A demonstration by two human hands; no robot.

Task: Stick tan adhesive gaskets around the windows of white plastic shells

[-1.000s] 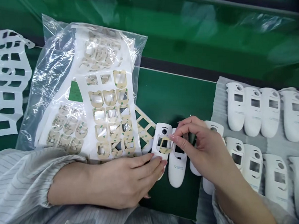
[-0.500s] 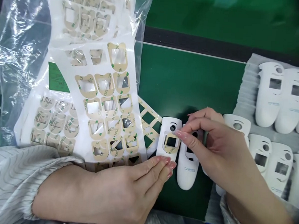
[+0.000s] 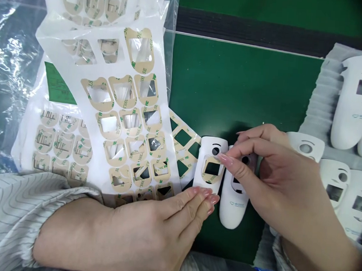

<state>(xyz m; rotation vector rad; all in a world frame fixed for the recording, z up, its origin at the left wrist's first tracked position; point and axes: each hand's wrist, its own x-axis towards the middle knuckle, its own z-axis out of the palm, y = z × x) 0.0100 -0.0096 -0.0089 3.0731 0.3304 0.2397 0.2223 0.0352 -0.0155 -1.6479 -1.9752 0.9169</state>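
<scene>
A white plastic casing (image 3: 199, 169) with a round hole and a window stands out on the green mat. In its recess lies a tan adhesive frame (image 3: 208, 178) around the window. My left hand (image 3: 163, 228) has its fingers pressed together over the casing's lower end, gripping it. The thumb and forefinger of my right hand (image 3: 259, 165) are pinched at the frame's upper right corner, by the round hole; whether they hold its edge is too small to tell. Just right of it lies a second white casing (image 3: 234, 208), its upper part partly behind my right hand.
Sheets of tan adhesive frames (image 3: 167, 89) lie on a clear plastic bag (image 3: 10, 59) at the left. Several white casings (image 3: 347, 121) rest on grey foam wrap (image 3: 316, 107) at the right. A dark strip (image 3: 251, 33) crosses the back.
The view has shifted and come slightly closer. The tan frame now sits more squarely in the casing's recess. Both hands keep nearly the same pose.
</scene>
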